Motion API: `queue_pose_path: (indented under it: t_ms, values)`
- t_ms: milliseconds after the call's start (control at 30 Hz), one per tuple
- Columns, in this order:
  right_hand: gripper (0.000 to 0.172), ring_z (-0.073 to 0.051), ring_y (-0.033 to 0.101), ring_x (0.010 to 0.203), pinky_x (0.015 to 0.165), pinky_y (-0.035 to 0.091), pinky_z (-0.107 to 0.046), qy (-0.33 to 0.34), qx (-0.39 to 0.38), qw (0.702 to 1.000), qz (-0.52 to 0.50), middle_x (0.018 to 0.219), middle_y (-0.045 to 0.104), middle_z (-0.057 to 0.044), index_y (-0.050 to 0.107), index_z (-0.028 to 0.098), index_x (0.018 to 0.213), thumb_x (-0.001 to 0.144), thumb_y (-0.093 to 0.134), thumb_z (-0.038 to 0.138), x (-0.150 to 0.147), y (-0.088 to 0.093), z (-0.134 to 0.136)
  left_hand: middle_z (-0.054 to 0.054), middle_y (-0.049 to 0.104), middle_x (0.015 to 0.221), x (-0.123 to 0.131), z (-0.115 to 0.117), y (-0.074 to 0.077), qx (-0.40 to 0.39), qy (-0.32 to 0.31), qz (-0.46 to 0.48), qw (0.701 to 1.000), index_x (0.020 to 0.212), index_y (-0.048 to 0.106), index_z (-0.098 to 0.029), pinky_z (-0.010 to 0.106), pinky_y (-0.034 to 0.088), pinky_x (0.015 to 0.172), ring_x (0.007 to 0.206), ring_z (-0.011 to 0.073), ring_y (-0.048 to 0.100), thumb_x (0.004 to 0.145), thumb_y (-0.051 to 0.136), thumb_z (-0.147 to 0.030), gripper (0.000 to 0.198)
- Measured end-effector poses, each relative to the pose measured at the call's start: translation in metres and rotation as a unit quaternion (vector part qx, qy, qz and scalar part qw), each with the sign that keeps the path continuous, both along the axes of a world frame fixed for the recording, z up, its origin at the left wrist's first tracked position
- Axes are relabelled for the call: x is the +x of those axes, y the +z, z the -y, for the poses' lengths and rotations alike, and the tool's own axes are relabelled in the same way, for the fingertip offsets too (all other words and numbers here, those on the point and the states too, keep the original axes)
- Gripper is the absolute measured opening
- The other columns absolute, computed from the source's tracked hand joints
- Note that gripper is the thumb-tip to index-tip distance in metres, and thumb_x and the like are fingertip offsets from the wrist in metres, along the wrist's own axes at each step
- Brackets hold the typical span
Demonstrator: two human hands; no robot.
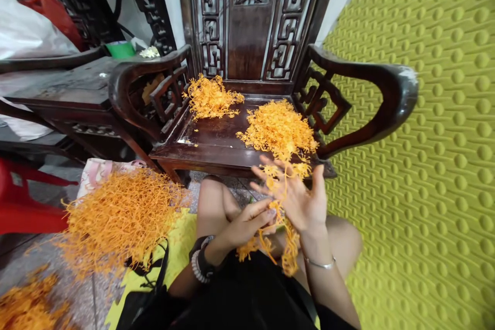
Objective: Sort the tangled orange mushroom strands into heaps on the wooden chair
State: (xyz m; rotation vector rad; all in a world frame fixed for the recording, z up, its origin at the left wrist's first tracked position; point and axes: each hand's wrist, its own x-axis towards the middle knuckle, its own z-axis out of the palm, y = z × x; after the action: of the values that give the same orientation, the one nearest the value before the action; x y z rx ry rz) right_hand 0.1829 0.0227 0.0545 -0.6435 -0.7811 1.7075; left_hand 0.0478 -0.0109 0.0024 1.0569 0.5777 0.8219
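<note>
My left hand (253, 220) is closed, its fingertips pinching an orange plastic strand (275, 207). More orange strands (290, 255) dangle below it over my lap. My right hand (303, 201) is held palm up with fingers spread. Orange flower-like pieces (301, 169) lie across or hang by its fingers; I cannot tell exactly how they rest there. Just beyond it, a heap of orange flower-like pieces (282, 126) sits on the wooden chair's seat (216, 139). Farther back on the left of that seat lies a smaller orange heap (212, 97).
At lower left a big pile of orange strands (127, 216) covers a pinkish bag (95, 172), with another orange pile (31, 301) on the floor. A red stool (27, 201) stands far left. Curved chair arms (402, 95) flank the seat. Yellow bumpy padding (436, 165) fills the right.
</note>
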Motion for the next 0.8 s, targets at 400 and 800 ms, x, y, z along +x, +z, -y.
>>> queue_pose_path:
  t_ms: [400,800]
  values:
    - [0.039,-0.006,0.029,0.050,0.042,0.029,-0.017,-0.014,-0.012,0.994,-0.111,0.065,0.038,0.003,0.048,0.019,0.071,0.078,0.060,0.056,-0.022,-0.021,-0.014,0.001,0.052,0.053,-0.002,0.009,-0.017,-0.114,-0.042,0.015,0.992,0.066,0.056,-0.015,0.026,0.036,0.054,0.051,0.0115,0.049,0.080,0.038,-0.076,0.066]
    - [0.047,-0.004,0.023,0.039,0.037,0.019,-0.020,-0.272,-0.024,0.962,0.021,0.067,0.041,0.006,0.046,0.024,0.082,0.076,0.055,0.070,-0.028,-0.033,-0.047,-0.009,0.030,0.056,-0.009,0.012,-0.016,-0.082,-0.009,-0.019,0.996,0.073,0.043,-0.017,0.025,0.014,0.047,0.046,0.0040,0.023,0.082,0.052,-0.065,0.050]
